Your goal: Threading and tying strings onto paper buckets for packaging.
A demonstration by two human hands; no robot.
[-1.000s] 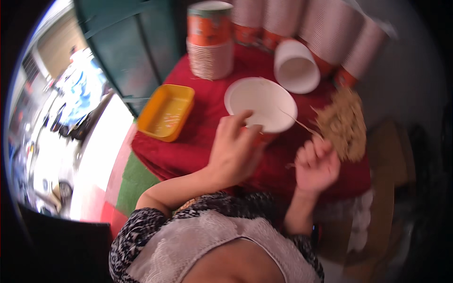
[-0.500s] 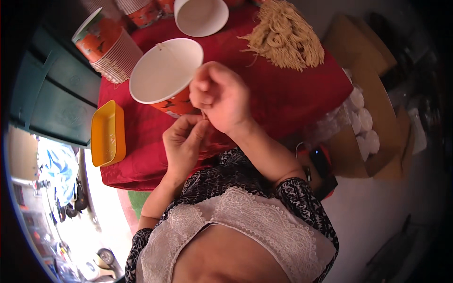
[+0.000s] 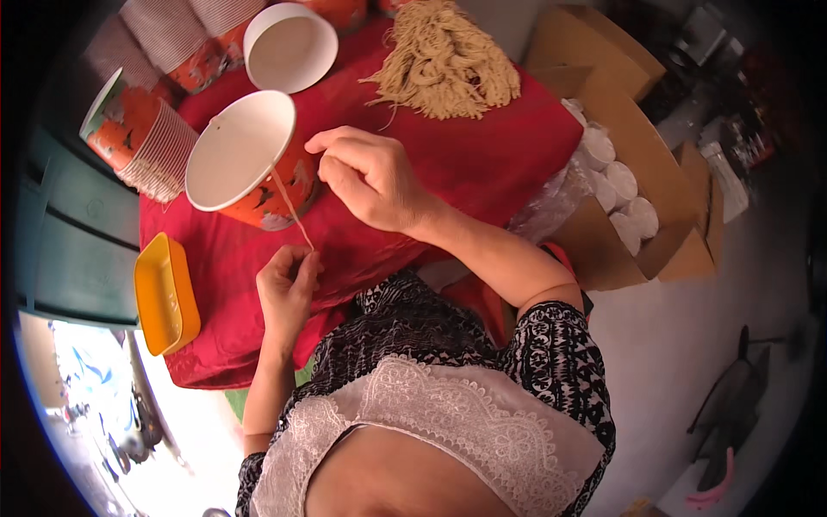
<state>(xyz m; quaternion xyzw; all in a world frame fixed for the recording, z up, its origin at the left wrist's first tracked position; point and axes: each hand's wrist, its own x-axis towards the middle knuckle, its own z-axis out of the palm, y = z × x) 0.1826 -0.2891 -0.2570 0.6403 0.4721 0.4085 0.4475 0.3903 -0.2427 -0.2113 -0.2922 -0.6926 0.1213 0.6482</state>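
Note:
An orange-sided paper bucket with a white inside leans on the red cloth, its mouth tilted toward me. From its near rim a thin tan cord runs taut down to my left hand, which pinches the cord's end between thumb and fingers. Just right of the bucket is my right hand, its index finger stretched toward the bucket's side and the other fingers loosely bent. Nothing shows in its grasp. Another short bit of cord sits on the bucket's far rim.
A heap of tan cords lies at the table's far side. Stacked paper buckets and a single white-mouthed bucket stand at the back left. A yellow tray rests at the left edge. Right of the table, a cardboard box holds white round pieces.
My hands have moved apart; before, they met in front of the bucket. The cord now stretches visibly from the rim to my left hand. The whole view has shifted.

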